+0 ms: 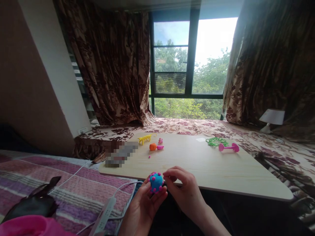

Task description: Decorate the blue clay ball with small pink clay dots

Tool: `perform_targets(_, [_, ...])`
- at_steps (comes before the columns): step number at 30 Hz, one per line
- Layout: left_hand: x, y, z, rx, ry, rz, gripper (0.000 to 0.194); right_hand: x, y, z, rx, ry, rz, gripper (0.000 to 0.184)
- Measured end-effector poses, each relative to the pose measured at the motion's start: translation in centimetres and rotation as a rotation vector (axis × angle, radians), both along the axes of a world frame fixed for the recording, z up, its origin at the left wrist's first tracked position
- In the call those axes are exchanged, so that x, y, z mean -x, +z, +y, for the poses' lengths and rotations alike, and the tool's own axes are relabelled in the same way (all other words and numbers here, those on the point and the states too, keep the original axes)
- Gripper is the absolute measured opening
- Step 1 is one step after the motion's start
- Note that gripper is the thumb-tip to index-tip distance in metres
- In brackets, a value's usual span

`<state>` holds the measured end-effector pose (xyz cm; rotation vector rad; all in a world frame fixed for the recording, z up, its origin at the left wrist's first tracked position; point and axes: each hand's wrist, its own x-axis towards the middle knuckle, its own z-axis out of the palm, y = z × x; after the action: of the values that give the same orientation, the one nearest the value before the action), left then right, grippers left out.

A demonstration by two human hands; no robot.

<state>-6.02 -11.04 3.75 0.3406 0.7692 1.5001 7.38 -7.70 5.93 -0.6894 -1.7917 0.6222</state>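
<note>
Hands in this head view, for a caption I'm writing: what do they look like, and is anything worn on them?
The left hand and the right hand are both bare, with slender fingers. No glove, ring, watch or bracelet shows on either, and no sleeve covers the visible part of the right forearm. The nails are too small to judge for polish.

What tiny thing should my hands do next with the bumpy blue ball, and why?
Maybe roll the blue ball a little with your left hand. Pink bumps dot the side we see, so turning it could show any bare spots, and your right hand is close beside it, fingers pinched.
</note>
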Motion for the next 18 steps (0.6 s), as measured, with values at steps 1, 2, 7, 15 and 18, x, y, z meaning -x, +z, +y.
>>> perform_targets(1, [0.0,0.0,0.0,-0.001,-0.006,-0.007,0.040,0.0,0.0,0.0,-0.005,-0.009,-0.024,0.016])
perform_targets(2, [0.0,-0.1,0.1,-0.003,-0.010,-0.014,0.037,0.0,0.0,0.0,-0.010,-0.020,-0.041,0.015])
perform_targets(7, [-0.6,0.2,-0.2,-0.034,0.002,-0.031,0.028,-0.1,0.1,-0.3,-0.042,-0.075,-0.081,0.012])
perform_targets(15, [-1.0,0.0,-0.3,-0.099,0.020,-0.068,0.022,0.1,-0.3,-1.0,-0.059,-0.048,-0.070,0.018])
perform_targets(18, [-0.9,-0.4,-0.1,-0.109,-0.013,-0.099,0.021,0.3,-0.7,-0.9,-0.071,-0.055,-0.053,0.024])
